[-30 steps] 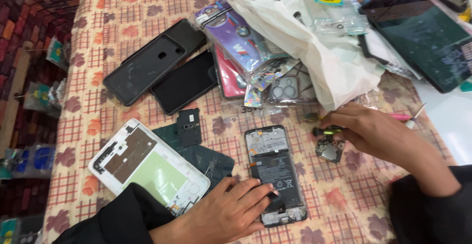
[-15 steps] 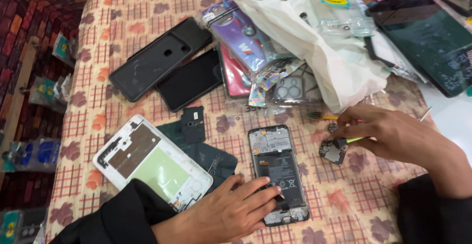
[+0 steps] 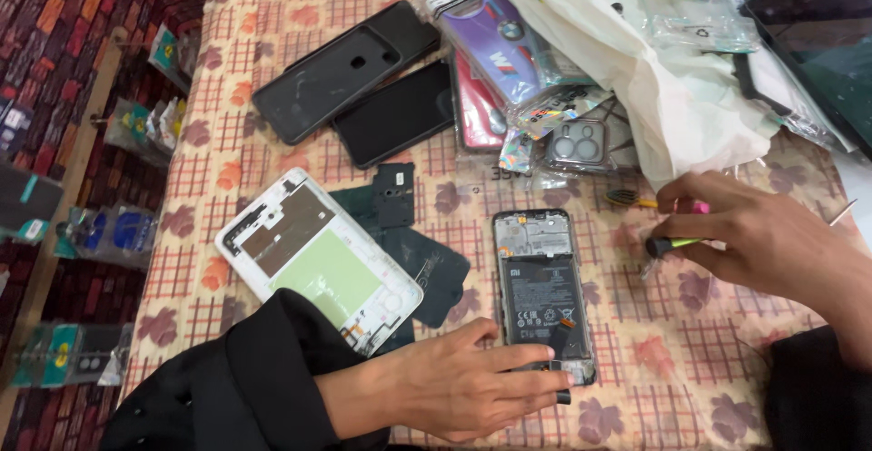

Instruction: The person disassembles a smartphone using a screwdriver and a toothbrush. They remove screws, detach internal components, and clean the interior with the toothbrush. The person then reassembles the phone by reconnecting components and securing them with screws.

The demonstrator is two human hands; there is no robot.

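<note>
The opened phone (image 3: 543, 292) lies face down at the lower centre of the frame on the counter (image 3: 272, 15), which is covered with a checked, flowered cloth. Its back cover is already off, and the black battery and the upper board are bare. The left hand (image 3: 472, 387) lies flat over the phone's lower end, fingers nearly closed together, pinning it to the cloth. It grips nothing. The right hand (image 3: 754, 233), at the right of the frame, pinches a thin tool with a black tip and green shaft (image 3: 672, 245) between thumb and fingers. The tip points toward the phone but stands apart from it. A yellow-and-pink tool (image 3: 649, 201) lies just above that hand.

Judging from this, the opening is done and the inner work is barely begun: the battery and board still sit in place. To the left of the phone lie a white frame with a green panel (image 3: 313, 256) and dark plates (image 3: 413, 242). Further up are two black phones (image 3: 363, 88) and a white bag (image 3: 636, 60).
</note>
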